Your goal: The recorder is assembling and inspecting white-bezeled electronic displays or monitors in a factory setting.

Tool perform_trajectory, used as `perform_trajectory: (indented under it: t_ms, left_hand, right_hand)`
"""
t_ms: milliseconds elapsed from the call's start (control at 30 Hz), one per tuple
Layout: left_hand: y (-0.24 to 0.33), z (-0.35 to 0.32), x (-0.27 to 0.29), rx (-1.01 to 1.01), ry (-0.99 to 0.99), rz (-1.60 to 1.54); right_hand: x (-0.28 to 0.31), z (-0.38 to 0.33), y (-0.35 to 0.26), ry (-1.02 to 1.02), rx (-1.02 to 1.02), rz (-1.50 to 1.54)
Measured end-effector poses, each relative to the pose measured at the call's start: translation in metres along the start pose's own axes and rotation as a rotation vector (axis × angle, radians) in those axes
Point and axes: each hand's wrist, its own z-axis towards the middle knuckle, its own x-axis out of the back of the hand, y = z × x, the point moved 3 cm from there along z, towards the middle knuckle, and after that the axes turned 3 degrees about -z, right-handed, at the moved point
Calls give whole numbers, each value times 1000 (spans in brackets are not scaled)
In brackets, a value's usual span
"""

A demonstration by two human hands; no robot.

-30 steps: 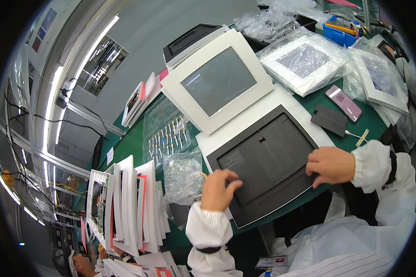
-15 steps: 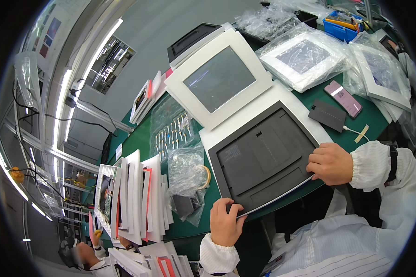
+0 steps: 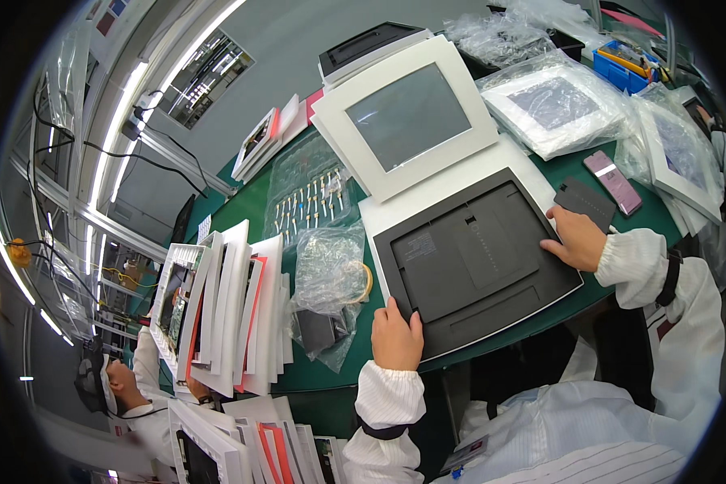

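A digital photo frame (image 3: 480, 262) lies with its black back up on a white foam sheet (image 3: 526, 165), its front part over the green table. My left hand (image 3: 397, 337) is at its near left corner, fingers closed on the edge. At the right edge my right hand (image 3: 577, 239) grips the side, with some fingers hidden. Just beyond stands a white-bordered frame (image 3: 351, 129) with a grey screen, leaning back. A flat black box (image 3: 586, 200) lies close to my right hand, and a pink phone (image 3: 613, 181) beside it.
White panels (image 3: 238, 302) stand in a row at left. Next to them lie a bag of small cables (image 3: 308, 203) and a clear bag (image 3: 328, 266) with a black item. Plastic-wrapped frames (image 3: 544, 133) and a blue bin (image 3: 621, 71) sit at far right. Another person (image 3: 129, 395) is at lower left.
My right hand has shifted up along the frame's right edge. My left hand has gone from the front edge to the left side near the corner. The view has shifted slightly.
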Motion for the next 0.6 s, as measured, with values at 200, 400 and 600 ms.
perform_trajectory:
  t_ms: [200, 400, 600]
  left_hand:
    - [18, 8, 11, 134, -108, 179]
    - [16, 20, 1, 205, -241, 168]
    - [-1, 8, 8, 168, -116, 63]
  right_hand:
    - [-9, 12, -4, -180, -15, -326]
    - [-2, 6, 3, 40, 10, -253]
    - [0, -1, -5, 96, -24, -149]
